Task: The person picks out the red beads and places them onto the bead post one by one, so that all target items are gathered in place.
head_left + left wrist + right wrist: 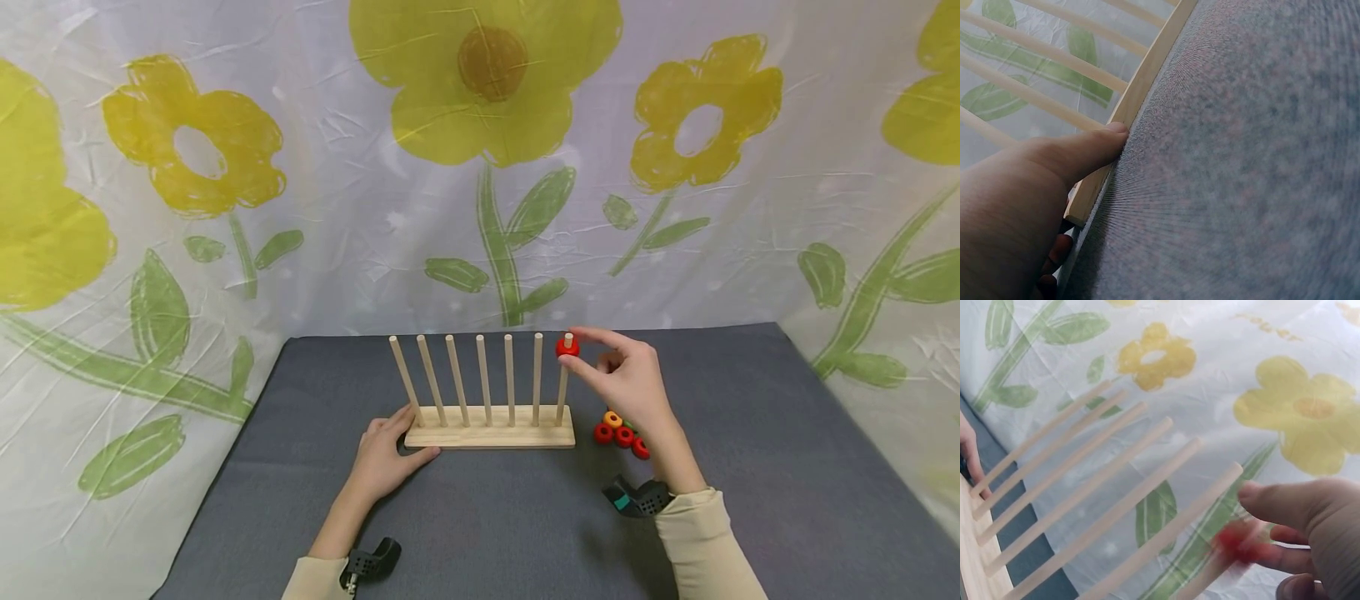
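A wooden peg stand [491, 433] with a row of several upright pegs is on the dark cloth. My left hand [384, 457] grips its left end. In the left wrist view, the thumb [1094, 145] lies along the front edge of the base, with fingers behind. At the top of the rightmost peg, my right hand [630, 379] has its thumb and index finger at a red bead [567, 348]. The peg's tip pokes up through the bead's hole. The bead [1235, 544] looks blurred in the right wrist view, where the thumb tip appears slightly apart from it.
Several beads lie on the cloth right of the stand, red [603, 432] and orange [612, 419], with a bit of green partly hidden. A flower-printed curtain [330, 250] hangs behind the dark-covered table [480, 517]. Both wrists wear black camera mounts.
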`<state>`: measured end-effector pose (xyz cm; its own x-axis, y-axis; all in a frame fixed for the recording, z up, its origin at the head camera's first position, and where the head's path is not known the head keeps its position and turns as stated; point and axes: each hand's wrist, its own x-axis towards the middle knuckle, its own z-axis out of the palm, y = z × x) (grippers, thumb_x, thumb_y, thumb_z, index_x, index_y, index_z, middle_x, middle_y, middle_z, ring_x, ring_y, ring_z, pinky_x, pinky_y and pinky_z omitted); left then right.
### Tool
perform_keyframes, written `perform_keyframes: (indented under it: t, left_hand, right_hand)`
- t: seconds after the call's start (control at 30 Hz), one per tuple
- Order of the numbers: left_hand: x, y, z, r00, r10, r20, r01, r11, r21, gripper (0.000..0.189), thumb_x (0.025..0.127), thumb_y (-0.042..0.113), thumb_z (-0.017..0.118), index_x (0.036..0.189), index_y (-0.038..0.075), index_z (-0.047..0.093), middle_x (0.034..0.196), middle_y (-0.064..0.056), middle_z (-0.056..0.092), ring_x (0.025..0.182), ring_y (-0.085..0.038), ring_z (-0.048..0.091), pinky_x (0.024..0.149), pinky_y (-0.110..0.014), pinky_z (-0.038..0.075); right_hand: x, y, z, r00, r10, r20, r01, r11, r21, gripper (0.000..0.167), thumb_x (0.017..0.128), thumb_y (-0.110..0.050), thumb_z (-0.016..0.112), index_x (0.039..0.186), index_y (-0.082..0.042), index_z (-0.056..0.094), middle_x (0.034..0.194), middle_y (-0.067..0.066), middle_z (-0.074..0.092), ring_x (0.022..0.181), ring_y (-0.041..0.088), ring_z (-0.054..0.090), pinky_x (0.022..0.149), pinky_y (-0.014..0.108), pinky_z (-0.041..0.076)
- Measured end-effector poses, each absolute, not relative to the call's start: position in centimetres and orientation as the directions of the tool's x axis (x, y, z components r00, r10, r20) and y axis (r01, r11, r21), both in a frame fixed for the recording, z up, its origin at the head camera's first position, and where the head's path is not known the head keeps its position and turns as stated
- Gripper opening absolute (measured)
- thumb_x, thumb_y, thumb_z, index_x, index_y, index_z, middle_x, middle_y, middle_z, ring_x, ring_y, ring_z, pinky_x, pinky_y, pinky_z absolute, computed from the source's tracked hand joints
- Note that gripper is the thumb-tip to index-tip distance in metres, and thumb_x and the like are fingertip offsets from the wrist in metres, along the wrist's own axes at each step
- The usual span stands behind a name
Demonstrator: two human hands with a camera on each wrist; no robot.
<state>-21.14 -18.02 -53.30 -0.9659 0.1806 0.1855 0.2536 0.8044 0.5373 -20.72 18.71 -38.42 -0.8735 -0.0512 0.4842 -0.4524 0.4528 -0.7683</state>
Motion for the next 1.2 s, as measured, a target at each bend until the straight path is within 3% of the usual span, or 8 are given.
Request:
perform_keyframes:
  t: [0.17,0.6,0.83,1.0,1.13,1.2]
  left_hand:
    - [-21.2,-18.0,-53.3,-0.967,0.179,0.183,0.251,0.805,0.537,0.089,0.083,0.049,0.082,0.151,0.003,0.048,0.154,-0.015,0.045,0.125,-0.036,0.046,0.098,-0.057,0.035]
    - [-21.1,-18.1,-53.2,-0.968,0.185,0.170,0.248,0.807,0.536,0.087,0.084,0.048,0.082,0.152,0.004,0.048,0.155,-0.014,0.044,0.127,-0.036,0.045,0.098,-0.057,0.035]
    - [-21.1,-18.0,-53.3,-0.966,0.187,0.179,0.255,0.808,0.531,0.087,0.084,0.049,0.081,0.152,0.004,0.048,0.155,-0.014,0.044,0.125,-0.036,0.045,0.097,-0.056,0.035]
    - [-21.0,-17.9,-53.3,-0.963,0.201,0.178,0.266,0.806,0.529,0.087,0.085,0.050,0.081,0.152,0.005,0.048,0.155,-0.014,0.044,0.124,-0.035,0.046,0.096,-0.056,0.036]
    - [-21.1,-18.1,-53.4,-0.961,0.198,0.192,0.271,0.804,0.529,0.087,0.085,0.050,0.081,0.152,0.005,0.048,0.155,-0.013,0.045,0.124,-0.035,0.046,0.097,-0.056,0.035]
    - [-21.0,-18.2,-53.4,-0.962,0.193,0.195,0.269,0.804,0.530,0.087,0.084,0.050,0.081,0.152,0.006,0.048,0.155,-0.013,0.045,0.124,-0.036,0.046,0.097,-0.056,0.035]
  right_hand:
    - [-20.8,18.8,-38.5,-0.880,-0.087,0.466,-0.447,0.479,-0.755,0.044,0.087,-0.030,0.085,0.128,-0.018,0.073,0.048,-0.003,0.042,0.040,0.014,0.031,0.040,0.030,0.026]
    - [-20.5,18.6,-38.4,-0.880,-0.101,0.464,-0.449,0.497,-0.742,0.040,0.089,-0.028,0.083,0.126,-0.017,0.074,0.049,-0.003,0.046,0.039,0.015,0.031,0.039,0.030,0.026]
    - [-20.3,19.2,-38.6,-0.880,-0.091,0.465,-0.448,0.485,-0.751,0.034,0.091,-0.030,0.080,0.123,-0.021,0.075,0.045,-0.003,0.037,0.037,0.006,0.023,0.037,0.029,0.023]
    - [-20.2,20.1,-38.8,-0.886,-0.089,0.455,-0.438,0.487,-0.756,0.034,0.091,-0.029,0.080,0.123,-0.019,0.075,0.045,-0.003,0.040,0.036,0.006,0.022,0.037,0.029,0.022]
    - [-20.2,21.1,-39.0,-0.886,-0.087,0.455,-0.432,0.512,-0.743,0.034,0.091,-0.027,0.081,0.124,-0.018,0.074,0.058,-0.005,0.058,0.037,0.010,0.024,0.037,0.029,0.024]
    - [-20.3,21.7,-39.2,-0.887,-0.082,0.454,-0.425,0.526,-0.736,0.035,0.091,-0.027,0.080,0.124,-0.019,0.074,0.073,-0.007,0.067,0.036,0.013,0.025,0.037,0.030,0.026]
